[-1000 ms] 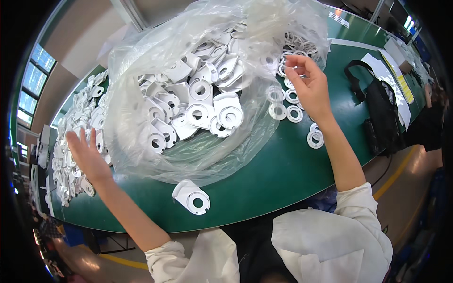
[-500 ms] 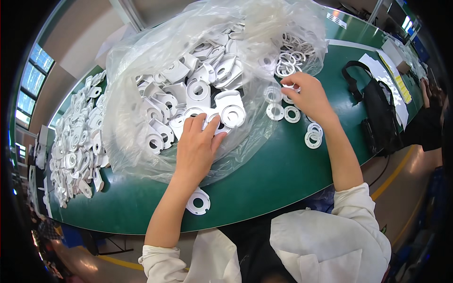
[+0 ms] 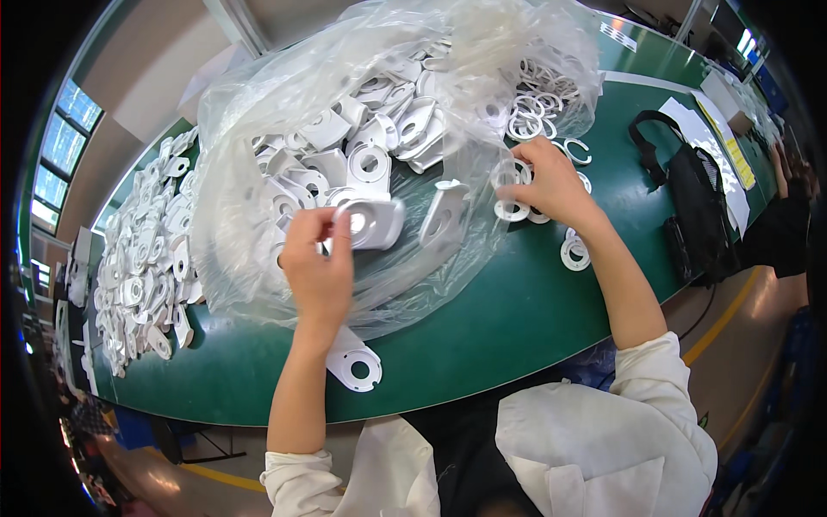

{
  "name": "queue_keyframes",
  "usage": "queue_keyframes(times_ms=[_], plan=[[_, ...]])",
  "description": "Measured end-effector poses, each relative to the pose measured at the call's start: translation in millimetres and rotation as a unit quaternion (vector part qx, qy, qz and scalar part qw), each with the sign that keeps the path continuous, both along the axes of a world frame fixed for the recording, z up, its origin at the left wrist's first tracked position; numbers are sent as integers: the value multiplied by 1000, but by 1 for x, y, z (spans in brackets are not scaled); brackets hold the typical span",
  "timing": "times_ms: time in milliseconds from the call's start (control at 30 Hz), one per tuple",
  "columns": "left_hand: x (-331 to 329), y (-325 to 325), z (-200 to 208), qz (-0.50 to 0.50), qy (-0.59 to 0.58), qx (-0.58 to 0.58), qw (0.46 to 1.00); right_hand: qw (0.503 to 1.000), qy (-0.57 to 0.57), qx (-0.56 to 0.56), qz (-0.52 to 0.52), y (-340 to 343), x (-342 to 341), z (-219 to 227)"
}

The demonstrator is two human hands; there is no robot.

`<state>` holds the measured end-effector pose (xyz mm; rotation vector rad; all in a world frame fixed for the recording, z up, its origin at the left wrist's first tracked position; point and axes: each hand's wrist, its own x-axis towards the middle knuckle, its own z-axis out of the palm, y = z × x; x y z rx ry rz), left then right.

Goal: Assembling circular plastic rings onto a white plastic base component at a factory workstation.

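Observation:
My left hand (image 3: pixel 319 263) pinches a white plastic plate with a round hole (image 3: pixel 394 226) between thumb and fingers, lifted over the mouth of a clear plastic bag (image 3: pixel 233 258). The held plate is blurred by motion. Beside it, another holed plate (image 3: pixel 446 211) stands tilted on the bag film. My right hand (image 3: pixel 551 183) is closed at the fingertips on a white ring (image 3: pixel 495 176) at the bag's right side. More white rings (image 3: pixel 514 212) lie just under that hand. Below my left wrist, one holed plate (image 3: pixel 343 353) lies flat on the green table.
A large heap of white plates (image 3: pixel 142 267) covers the table's left side. Many more plates (image 3: pixel 327 129) fill the bag, and loose rings (image 3: pixel 538 103) are piled at its right. A black bag (image 3: pixel 696 202) and papers (image 3: pixel 732 207) lie far right, near another person's hand (image 3: pixel 780 168).
My left hand has drawn back left, lifting a plate off the pile in the bag. Another plate now stands tilted there. My right hand has shifted slightly down and left among the rings.

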<state>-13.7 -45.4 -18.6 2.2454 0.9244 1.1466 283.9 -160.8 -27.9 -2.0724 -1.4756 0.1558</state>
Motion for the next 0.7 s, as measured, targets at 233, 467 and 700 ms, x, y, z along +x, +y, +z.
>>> queue_keyframes(times_ms=[233, 467, 700], plan=[[-3, -11, 25, -87, -433, -491, 751, 997, 82, -9, 2, 1, -1, 7], [6, -44, 26, -281, -420, -720, 476, 998, 51, 22, -11, 1, 0, -2], [11, -51, 14, -330, -315, -772, 443, 988, 139, 55, -30, -1, 17, 24]])
